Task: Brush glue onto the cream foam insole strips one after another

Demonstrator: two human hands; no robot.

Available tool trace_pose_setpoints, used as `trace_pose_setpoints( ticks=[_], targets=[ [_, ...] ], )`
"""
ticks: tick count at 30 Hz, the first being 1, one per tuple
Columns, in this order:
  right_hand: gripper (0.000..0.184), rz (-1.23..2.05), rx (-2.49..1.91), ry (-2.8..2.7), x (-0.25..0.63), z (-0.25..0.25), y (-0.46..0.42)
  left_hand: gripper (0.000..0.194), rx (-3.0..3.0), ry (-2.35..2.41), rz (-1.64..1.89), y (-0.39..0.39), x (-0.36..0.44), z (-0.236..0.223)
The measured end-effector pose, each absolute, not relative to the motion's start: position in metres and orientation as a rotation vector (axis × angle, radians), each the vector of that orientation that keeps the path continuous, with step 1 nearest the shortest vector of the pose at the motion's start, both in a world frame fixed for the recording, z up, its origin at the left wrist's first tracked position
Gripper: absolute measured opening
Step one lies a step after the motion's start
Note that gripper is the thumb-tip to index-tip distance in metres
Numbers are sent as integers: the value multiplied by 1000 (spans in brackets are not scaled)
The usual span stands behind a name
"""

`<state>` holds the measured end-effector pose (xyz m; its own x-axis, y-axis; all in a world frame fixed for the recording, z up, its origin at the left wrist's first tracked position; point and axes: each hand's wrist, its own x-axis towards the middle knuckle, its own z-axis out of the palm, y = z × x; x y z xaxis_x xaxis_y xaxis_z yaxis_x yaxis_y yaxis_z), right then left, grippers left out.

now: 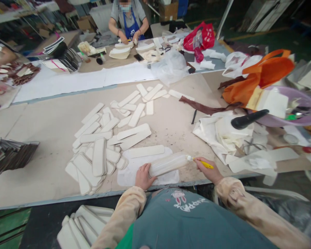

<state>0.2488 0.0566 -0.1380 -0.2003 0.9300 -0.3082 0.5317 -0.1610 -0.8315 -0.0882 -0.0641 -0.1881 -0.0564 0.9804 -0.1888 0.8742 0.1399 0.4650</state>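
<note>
My left hand point(144, 177) holds the left end of a long beige strip point(168, 165), its thumb along the near edge. A glossy wet-looking streak runs along the strip. My right hand point(208, 170) grips a small brush point(206, 165) by its yellow handle; the white tip touches the strip's right end. Under the strip is a white sheet point(122, 177), and another pale strip point(147, 151) rests on its far part. To the left spreads a loose heap of off-white rounded strips point(100, 155).
A white tub point(233, 133) with a black handle lying over it stands right, near an orange bag point(259, 79) and purple basin point(308, 116). A dark pen-like tool point(194, 117) lies mid-table. Stacked dark-edged pieces point(11, 155) sit left. A co-worker point(129, 22) works opposite.
</note>
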Motion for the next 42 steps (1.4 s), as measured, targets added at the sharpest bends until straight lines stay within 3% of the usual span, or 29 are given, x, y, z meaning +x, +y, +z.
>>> trace_pose_setpoints(
  ticks=[7,9,12,14,19,27,42],
  targets=[
    [29,1174,-1553,-1725,251,-114,45,93,1793,1892,292,-71,-96,-175],
    [27,1158,-1540,-1698,247,-106,41,83,1805,1900,347,-70,-104,-173],
    [26,1148,-1535,-1691,240,-99,36,50,1828,2031,324,-57,-123,-172],
    [26,1142,-1518,-1695,235,-98,33,38,1854,2095,264,-42,-141,-173],
    [25,1135,-1474,-1707,226,-96,29,41,1945,1995,191,2,-179,-176],
    [28,1101,-1514,-1696,213,-87,21,12,2036,1792,82,24,-207,-183],
    [26,1125,-1407,-1741,206,-85,27,15,2088,1798,56,16,-207,-177]
  ],
)
